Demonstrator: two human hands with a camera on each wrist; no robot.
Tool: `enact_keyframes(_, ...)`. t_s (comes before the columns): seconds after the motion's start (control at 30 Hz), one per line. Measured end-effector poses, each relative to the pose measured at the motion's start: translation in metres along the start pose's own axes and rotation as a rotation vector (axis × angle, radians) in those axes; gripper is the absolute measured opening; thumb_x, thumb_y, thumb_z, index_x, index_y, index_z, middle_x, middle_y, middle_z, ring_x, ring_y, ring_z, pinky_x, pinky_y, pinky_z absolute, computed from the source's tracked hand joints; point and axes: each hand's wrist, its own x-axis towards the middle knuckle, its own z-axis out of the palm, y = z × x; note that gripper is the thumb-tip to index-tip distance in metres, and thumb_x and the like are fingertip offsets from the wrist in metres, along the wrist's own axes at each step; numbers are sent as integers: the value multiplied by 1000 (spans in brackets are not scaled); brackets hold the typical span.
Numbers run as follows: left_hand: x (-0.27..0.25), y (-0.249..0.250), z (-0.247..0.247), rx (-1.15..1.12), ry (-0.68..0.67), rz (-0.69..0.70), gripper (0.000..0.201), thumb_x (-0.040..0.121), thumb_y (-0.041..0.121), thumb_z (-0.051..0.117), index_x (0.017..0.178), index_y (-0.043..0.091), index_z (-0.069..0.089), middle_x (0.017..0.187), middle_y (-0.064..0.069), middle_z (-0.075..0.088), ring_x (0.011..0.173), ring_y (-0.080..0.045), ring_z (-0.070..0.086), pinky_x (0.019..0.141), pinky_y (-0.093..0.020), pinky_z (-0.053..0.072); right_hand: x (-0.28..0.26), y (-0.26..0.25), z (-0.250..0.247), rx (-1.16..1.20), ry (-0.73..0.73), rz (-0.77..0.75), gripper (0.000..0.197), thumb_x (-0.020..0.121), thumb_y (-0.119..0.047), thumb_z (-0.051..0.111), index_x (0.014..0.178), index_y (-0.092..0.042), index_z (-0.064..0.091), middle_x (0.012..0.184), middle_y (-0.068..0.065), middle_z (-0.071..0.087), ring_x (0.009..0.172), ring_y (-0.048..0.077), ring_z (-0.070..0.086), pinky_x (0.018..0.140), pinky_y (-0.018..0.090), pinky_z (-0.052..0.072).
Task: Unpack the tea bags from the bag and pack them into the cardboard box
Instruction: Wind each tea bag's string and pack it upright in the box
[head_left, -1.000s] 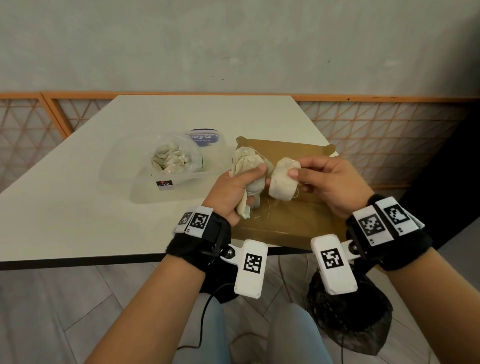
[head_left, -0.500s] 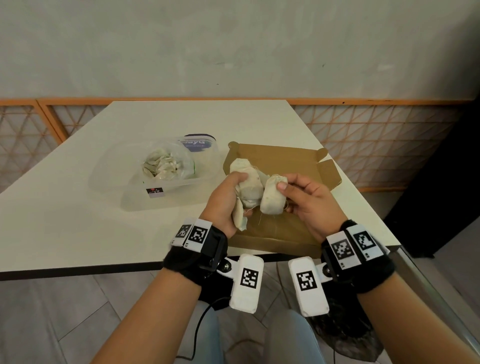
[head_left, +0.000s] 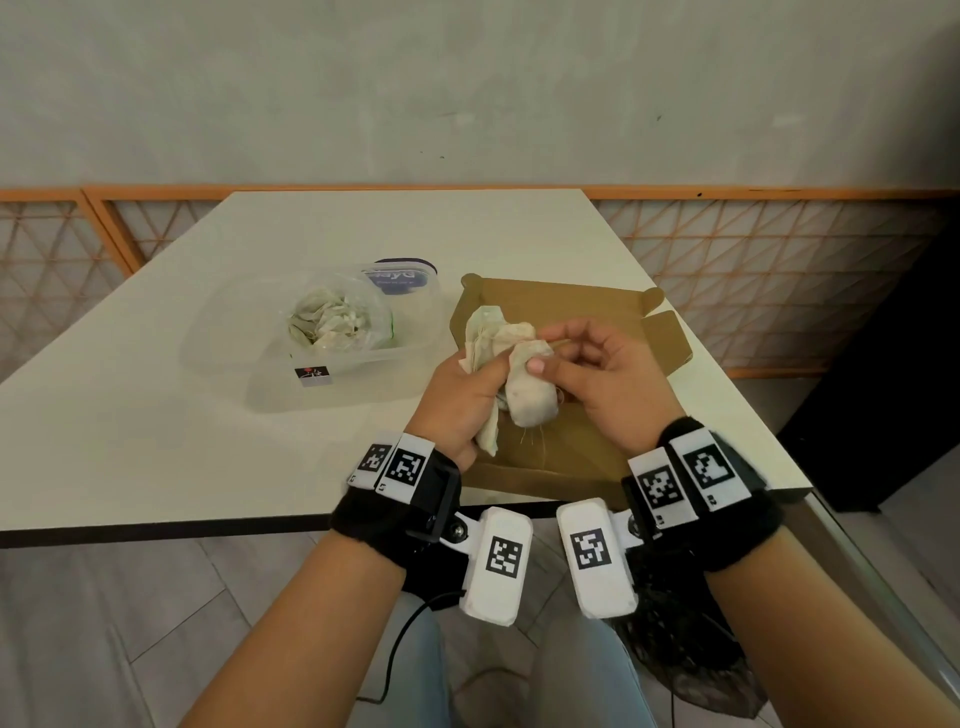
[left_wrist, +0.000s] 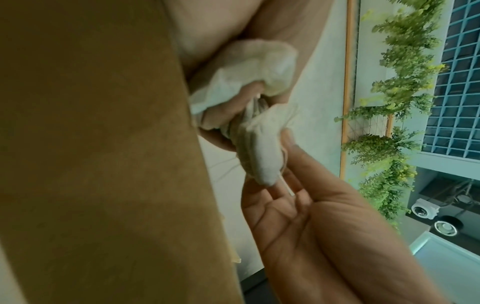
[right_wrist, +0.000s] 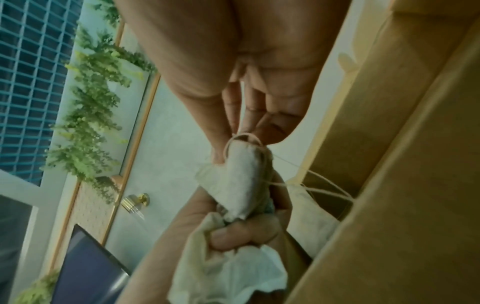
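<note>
My left hand (head_left: 467, 395) grips a bunch of pale tea bags (head_left: 496, 335) over the open brown cardboard box (head_left: 582, 306). My right hand (head_left: 582, 369) pinches one plump tea bag (head_left: 530, 400) by its top, thumb on its front, with its string (right_wrist: 244, 135) looped at the fingertips. In the left wrist view that tea bag (left_wrist: 262, 152) hangs between both hands beside the box wall (left_wrist: 103, 164). In the right wrist view the same tea bag (right_wrist: 241, 176) sits above the crumpled bags (right_wrist: 228, 273) in my left fist. The clear plastic bag (head_left: 337, 322) with more tea bags lies to the left.
The plastic bag sits in a clear plastic tub (head_left: 363, 384) on the white table (head_left: 156, 415), with a blue-lidded container (head_left: 400, 275) behind it. The table's front edge runs just under my wrists. An orange lattice railing (head_left: 779, 270) stands behind and right.
Both hands have come lower and nearer over the box. My right hand has turned the single tea bag from lying sideways to hanging upright, and now pinches it at the top.
</note>
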Motion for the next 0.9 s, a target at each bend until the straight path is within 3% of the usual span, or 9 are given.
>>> enact_keyframes(0.07,-2,3,1,-6,-28,-13,33,93,33,55,107,6,65,90,-9,72,75,-13,69,56,-19,51,4,2,1,-39,41,12,26,81,-9,68,103,-19,59,75,4,59,74,15,60,71,24,51)
enact_keyframes(0.17,-5,10,3,-52,-85,-103,50,95,48,41,105,6,65,78,-6,71,55,-7,65,43,-12,43,6,3,4,-88,52,19,21,83,-10,67,95,-26,60,76,5,57,77,18,59,75,29,51)
enact_keyframes(0.27,-5,12,3,-123,-101,-141,53,96,54,32,98,14,66,76,-3,68,54,-9,61,40,-14,39,7,1,5,-142,85,-22,16,83,-12,67,90,-26,63,74,1,55,73,13,54,67,16,49)
enact_keyframes(0.37,-1,7,0,-55,-70,-127,54,94,59,33,92,18,67,72,-4,60,50,-10,49,37,-15,31,8,-2,3,-199,156,-98,12,83,-16,68,93,-22,66,74,-5,57,71,7,52,62,9,44)
enact_keyframes(0.53,7,2,-6,-42,-49,-113,52,87,63,49,98,14,64,73,-6,56,47,-10,43,35,-15,32,10,-6,-4,-75,216,-34,8,85,-16,65,91,-11,67,82,3,62,75,10,56,67,21,50)
enact_keyframes(0.6,9,0,-8,-69,-39,-75,49,83,59,58,95,12,60,68,-6,53,46,-9,40,36,-17,31,10,-6,-9,-77,193,-14,12,86,-16,64,90,-5,67,76,0,60,69,7,54,61,17,47)
enact_keyframes(0.7,8,0,-9,-133,-55,-19,30,83,43,68,79,17,56,64,-3,49,52,-10,37,37,-16,30,9,-7,-16,-130,120,10,5,87,-17,63,83,-17,66,79,-2,62,79,12,57,71,27,48)
enact_keyframes(0.83,7,-2,-6,-30,-128,-4,27,74,40,72,87,20,60,68,-1,51,51,-8,38,38,-17,30,7,-7,-17,-84,29,30,7,86,-12,61,84,-15,67,83,4,65,81,15,58,73,30,47)
enact_keyframes(0.9,6,-2,-5,-15,-110,-20,18,73,36,72,80,23,62,65,1,51,46,-7,37,38,-16,30,7,-7,-15,-61,32,32,7,86,-10,61,89,-9,68,83,5,65,78,11,59,70,26,48)
